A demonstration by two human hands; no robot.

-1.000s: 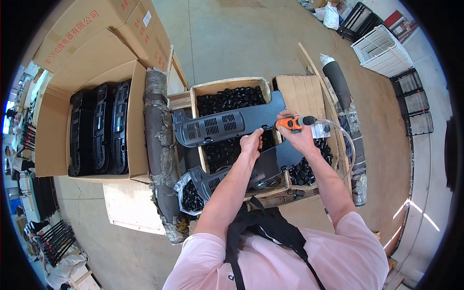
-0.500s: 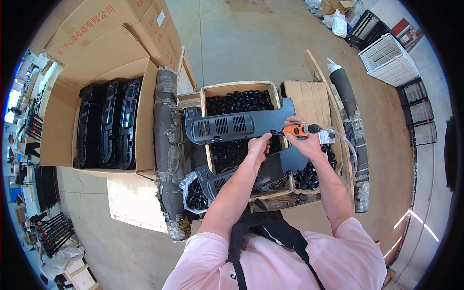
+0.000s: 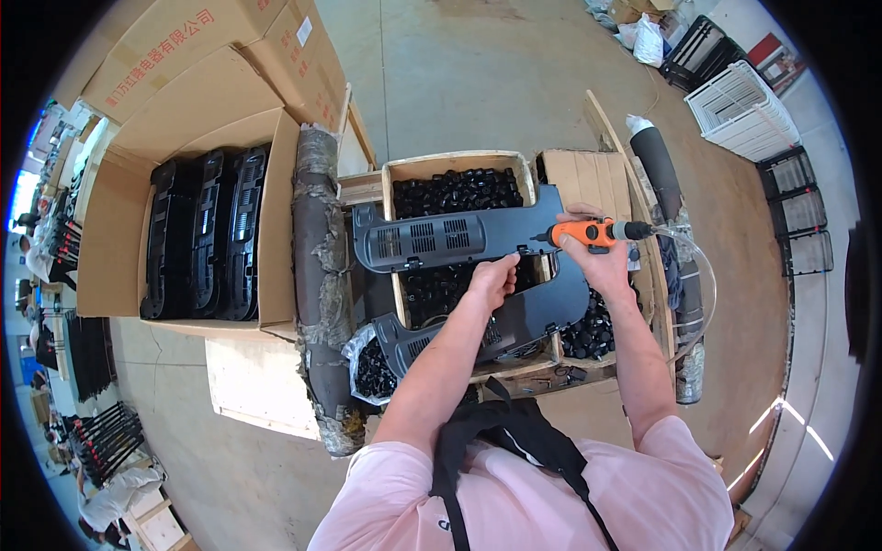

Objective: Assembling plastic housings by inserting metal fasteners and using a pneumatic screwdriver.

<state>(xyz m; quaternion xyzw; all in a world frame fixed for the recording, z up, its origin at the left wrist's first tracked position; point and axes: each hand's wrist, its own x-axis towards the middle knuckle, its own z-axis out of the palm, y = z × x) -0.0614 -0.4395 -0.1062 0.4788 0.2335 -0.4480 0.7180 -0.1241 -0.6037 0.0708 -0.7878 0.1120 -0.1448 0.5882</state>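
Observation:
My right hand (image 3: 597,259) is wrapped round an orange and black air screwdriver (image 3: 588,233) lying almost level, its tip pointing left at the upper black plastic panel (image 3: 510,230). A clear hose (image 3: 709,275) curves from the screwdriver's back end down to the right. My left hand (image 3: 496,279) is closed, its fingertips at the near edge of that panel, beside a small black clip; what they pinch is hidden. The upper panel has slotted vents and rests across wooden bins. A second black panel (image 3: 542,308) lies nearer to me, partly under my left forearm.
Wooden bins (image 3: 393,188) hold many small black parts. Left of them stand a worn padded roller (image 3: 317,248) and an open carton (image 3: 110,248) with several black panels upright in it. Another padded roller (image 3: 657,165) is on the right. A plastic bag (image 3: 356,354) of small parts sits near-left.
My right hand has moved slightly right with the screwdriver, which now lies flatter and more side-on, its hose swung outward. My left hand has stayed at the panel's edge.

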